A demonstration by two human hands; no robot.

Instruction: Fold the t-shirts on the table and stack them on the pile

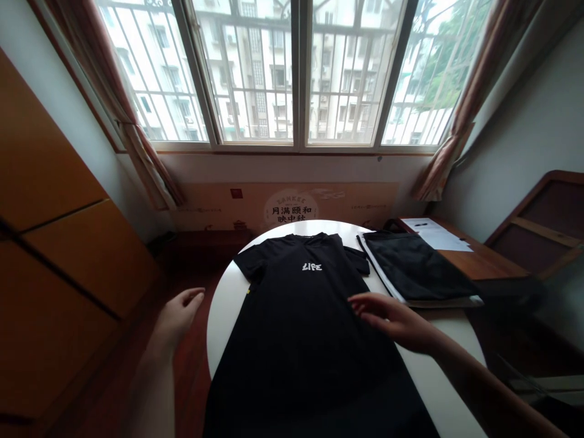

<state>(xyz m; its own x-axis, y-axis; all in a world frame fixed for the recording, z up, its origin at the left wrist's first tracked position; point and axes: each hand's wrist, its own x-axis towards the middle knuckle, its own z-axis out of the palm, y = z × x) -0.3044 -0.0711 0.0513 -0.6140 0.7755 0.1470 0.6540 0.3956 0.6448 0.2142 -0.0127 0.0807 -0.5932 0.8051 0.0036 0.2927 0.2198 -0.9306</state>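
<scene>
A black short-sleeved T-shirt [310,328] lies spread out on a white round table [223,322]. Its collar points to the window, and a small white print sits on its upper part. My left hand [177,313] is in the air left of the table, apart from the shirt, its fingers loosely curved with nothing seen in them. Over the shirt's right side is my right hand [387,316], fingers slightly spread and holding nothing visible. Whether its fingertips touch the cloth I cannot tell. The shirt's hem runs out of view at the bottom.
Folded black cloth [415,264] with a white edge lies at the table's right side. Behind it, a wooden desk [488,264] bears white papers [438,237] and a pen. An orange-brown cabinet [55,292] stands at left. A printed board [210,204] leans below the barred window.
</scene>
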